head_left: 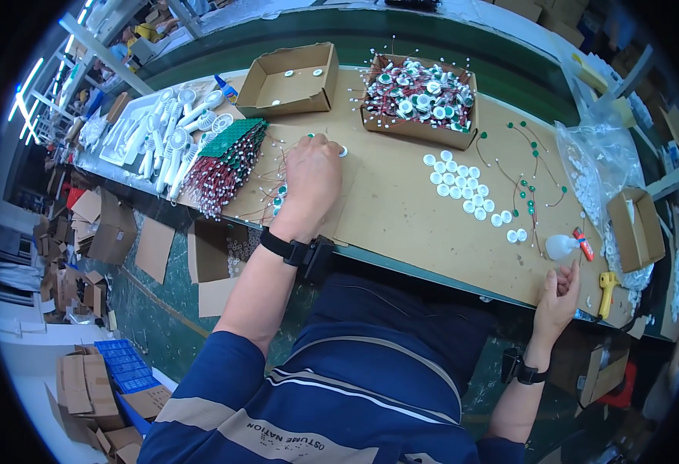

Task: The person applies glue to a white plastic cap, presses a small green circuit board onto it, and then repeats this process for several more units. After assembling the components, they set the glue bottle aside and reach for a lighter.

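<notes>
My left hand [313, 176] is at the left-middle of the table, back upward and fingers curled down together. A bit of green shows at its fingertips; whatever they grip is mostly hidden. Beside its knuckles lies a white disc [344, 151], and small green round boards [279, 199] with red wires lie by its wrist. My right hand [558, 303] is at the front right edge, index finger stretched out and thumb apart, holding nothing. Just beyond its fingertips lie a translucent white squeeze bottle [560, 247] and a red tube [583, 244]. White round caps [461, 182] are spread mid-table.
A box of wired discs [420, 133] and a shallower box [331, 87] stand at the back. Green boards with red wires [227, 166] are piled left, near white handheld fans [173, 143]. A yellow tool [607, 294], a plastic bag [598, 158] and a small box [636, 232] sit right.
</notes>
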`<act>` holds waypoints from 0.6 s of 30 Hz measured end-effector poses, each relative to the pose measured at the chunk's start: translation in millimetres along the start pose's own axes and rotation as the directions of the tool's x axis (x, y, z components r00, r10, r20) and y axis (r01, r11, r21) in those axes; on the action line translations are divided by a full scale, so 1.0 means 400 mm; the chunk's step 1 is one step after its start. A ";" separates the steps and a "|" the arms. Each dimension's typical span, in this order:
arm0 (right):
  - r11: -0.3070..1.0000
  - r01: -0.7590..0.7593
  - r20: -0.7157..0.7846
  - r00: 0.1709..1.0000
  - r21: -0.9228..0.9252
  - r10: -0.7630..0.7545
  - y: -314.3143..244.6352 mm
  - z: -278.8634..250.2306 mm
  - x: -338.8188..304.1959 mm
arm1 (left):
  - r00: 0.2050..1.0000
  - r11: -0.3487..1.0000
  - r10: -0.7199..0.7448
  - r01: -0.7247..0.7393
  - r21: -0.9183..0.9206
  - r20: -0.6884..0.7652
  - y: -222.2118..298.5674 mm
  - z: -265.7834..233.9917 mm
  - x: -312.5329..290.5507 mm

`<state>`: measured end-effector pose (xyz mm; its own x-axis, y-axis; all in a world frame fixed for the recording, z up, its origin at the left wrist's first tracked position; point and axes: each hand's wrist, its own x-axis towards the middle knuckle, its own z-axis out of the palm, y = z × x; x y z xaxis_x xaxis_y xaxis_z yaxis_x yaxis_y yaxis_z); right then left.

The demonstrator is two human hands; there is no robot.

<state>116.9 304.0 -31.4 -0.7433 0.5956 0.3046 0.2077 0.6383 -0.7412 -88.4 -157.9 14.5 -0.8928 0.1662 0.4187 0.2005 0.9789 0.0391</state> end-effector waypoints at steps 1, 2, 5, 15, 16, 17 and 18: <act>1.000 -0.006 -0.002 1.000 0.009 0.006 -0.002 -0.001 0.000 | 1.000 1.000 -0.003 0.003 -0.002 0.012 -0.001 -0.002 0.001; 1.000 -0.011 -0.005 1.000 0.019 0.011 -0.003 -0.001 -0.001 | 1.000 1.000 -0.006 0.006 -0.004 0.024 -0.001 -0.003 0.003; 0.999 -0.027 0.004 1.000 0.037 0.027 -0.005 -0.009 -0.002 | 0.999 1.000 -0.006 0.006 -0.009 0.045 -0.005 -0.011 0.012; 0.993 -0.061 0.018 0.998 0.097 0.059 -0.005 -0.014 -0.006 | 0.998 0.999 0.026 -0.024 -0.037 0.052 -0.013 -0.005 0.026; 0.993 -0.062 0.014 0.998 0.099 0.061 -0.005 -0.015 -0.004 | 0.999 0.999 0.025 -0.023 -0.048 0.038 -0.018 -0.003 0.025; 0.992 -0.056 0.013 0.998 0.110 0.055 -0.005 -0.016 -0.001 | 0.999 0.998 0.022 -0.021 -0.059 0.025 -0.022 -0.001 0.023; 0.991 -0.054 0.012 0.999 0.119 0.052 -0.001 -0.020 -0.002 | 1.000 0.997 0.021 -0.020 -0.071 0.017 -0.020 -0.004 0.020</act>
<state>122.5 307.4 -26.4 -0.7391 0.6222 0.2579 0.1702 0.5431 -0.8222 -96.6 -164.6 19.2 -0.8950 0.1890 0.4041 0.2466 0.9644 0.0952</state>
